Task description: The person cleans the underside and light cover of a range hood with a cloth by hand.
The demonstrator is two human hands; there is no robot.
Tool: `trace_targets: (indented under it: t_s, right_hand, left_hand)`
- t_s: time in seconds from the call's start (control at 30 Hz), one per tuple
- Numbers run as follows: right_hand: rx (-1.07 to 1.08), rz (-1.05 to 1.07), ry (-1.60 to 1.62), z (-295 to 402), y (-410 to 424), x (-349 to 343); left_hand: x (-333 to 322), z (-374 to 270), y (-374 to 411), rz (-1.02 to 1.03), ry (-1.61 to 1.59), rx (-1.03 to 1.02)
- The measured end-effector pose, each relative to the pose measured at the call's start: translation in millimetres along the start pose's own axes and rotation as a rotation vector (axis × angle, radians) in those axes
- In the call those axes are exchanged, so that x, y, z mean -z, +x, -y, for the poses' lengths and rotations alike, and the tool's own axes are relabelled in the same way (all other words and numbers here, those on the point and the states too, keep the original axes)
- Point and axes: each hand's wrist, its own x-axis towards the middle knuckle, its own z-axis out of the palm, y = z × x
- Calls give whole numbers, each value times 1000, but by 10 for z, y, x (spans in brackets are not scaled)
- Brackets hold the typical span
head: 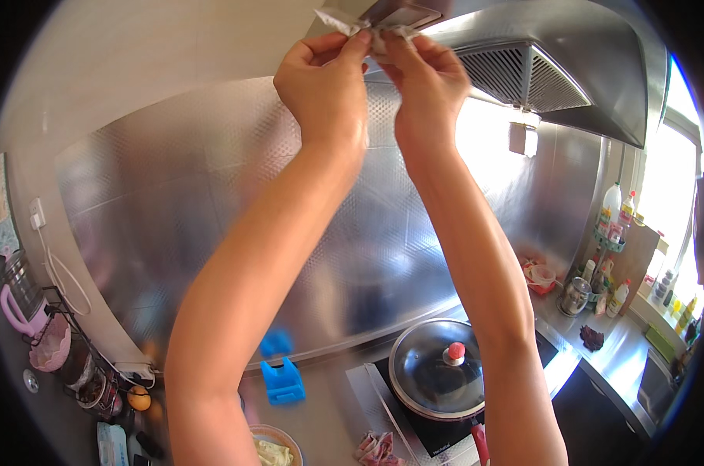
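Observation:
Both arms reach up in front of me, toward the top of the view. My left hand (326, 96) pinches a crumpled whitish piece of thin material (337, 22) between thumb and fingers. On the same piece, close beside it, my right hand (430, 87) has its fingers closed. The piece is blurred and partly covered by the fingers, so whether it is paper, cloth or plastic is unclear. Just behind the hands are the steel range hood (608, 64) and its slatted filter (497, 70).
Below, a pan with a glass lid (427, 373) sits on a black cooktop (439, 437). Left of it are a blue plastic holder (283, 381), a crumpled cloth (380, 448) and a plate (291, 437) of food. Bottles (613, 201) fill a corner rack. A pink-handled blender (23, 303) stands left.

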Motion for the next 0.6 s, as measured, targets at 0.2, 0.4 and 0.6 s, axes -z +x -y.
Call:
trace_targets:
  t_s: [0.2,0.4,0.6]
  right_hand:
    - [-6,-30,-35,-51,58,2]
    - [68,10,-81,-47,78,59]
    - [79,166,-313,-80,6,211]
  left_hand:
    - [5,29,25,58,22,44]
    - [0,-69,-13,89,73,58]
    - [166,82,52,67,128,157]
